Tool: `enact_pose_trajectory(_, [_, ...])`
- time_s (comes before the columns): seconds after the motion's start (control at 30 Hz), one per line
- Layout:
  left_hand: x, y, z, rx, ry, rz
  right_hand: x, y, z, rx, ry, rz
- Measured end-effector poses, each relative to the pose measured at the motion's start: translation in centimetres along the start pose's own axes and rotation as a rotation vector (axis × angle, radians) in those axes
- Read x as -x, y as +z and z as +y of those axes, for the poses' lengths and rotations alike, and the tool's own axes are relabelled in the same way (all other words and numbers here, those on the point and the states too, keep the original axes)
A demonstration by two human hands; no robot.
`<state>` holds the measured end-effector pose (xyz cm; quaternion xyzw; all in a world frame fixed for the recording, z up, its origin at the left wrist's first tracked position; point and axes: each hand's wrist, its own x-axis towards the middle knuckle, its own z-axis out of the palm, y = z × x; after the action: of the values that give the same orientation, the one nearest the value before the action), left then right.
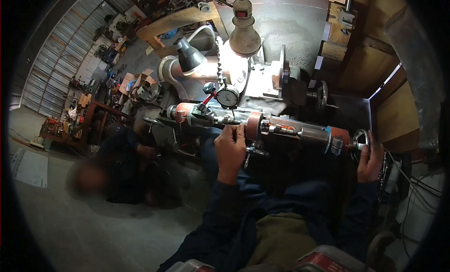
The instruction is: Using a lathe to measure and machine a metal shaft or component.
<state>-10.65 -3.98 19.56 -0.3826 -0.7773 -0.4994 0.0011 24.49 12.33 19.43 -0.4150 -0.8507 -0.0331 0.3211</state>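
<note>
My left hand (229,152) is closed, its thumb and fingers pinched at the thin metal shaft (218,119) just left of a reddish round collar (254,125). The fingertips partly hide that spot. A round white-faced dial indicator (228,97) stands above this hand, its stem pointing down to the shaft. It hangs from a holder with a red-handled clamp (206,102). My right hand (370,160) is closed round the rim of a small metal handwheel (360,138) at the right end of the machine's grey cylinder (313,133).
Two work lamps, one black (189,57) and one pale (245,36), hang over the machine. A larger handwheel (322,97) sits at the back right. Another person (124,164) crouches on the floor at left, near a cluttered bench (96,122). Cables (412,192) run down at right.
</note>
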Motion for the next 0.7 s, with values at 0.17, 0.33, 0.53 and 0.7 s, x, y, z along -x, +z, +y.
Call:
enact_pose_trajectory(0.17, [1.5,0.4,2.1,0.101,-0.089,0.274,1.8,-0.6,3.1,-0.399,0.245,0.048])
enact_pose_trajectory(0.33, [5.2,5.0,3.8,0.413,0.286,-0.27,2.8,1.2,5.6,-0.582,0.308,0.085])
enact_pose_trajectory(0.53, [10.4,10.6,1.1,0.195,0.31,-1.134,2.4,2.7,7.3,-0.7,0.433,0.073])
enact_pose_trajectory(0.7, [11.0,12.2,-0.6,0.007,0.272,-1.26,2.0,4.8,10.1,-0.87,0.465,0.114])
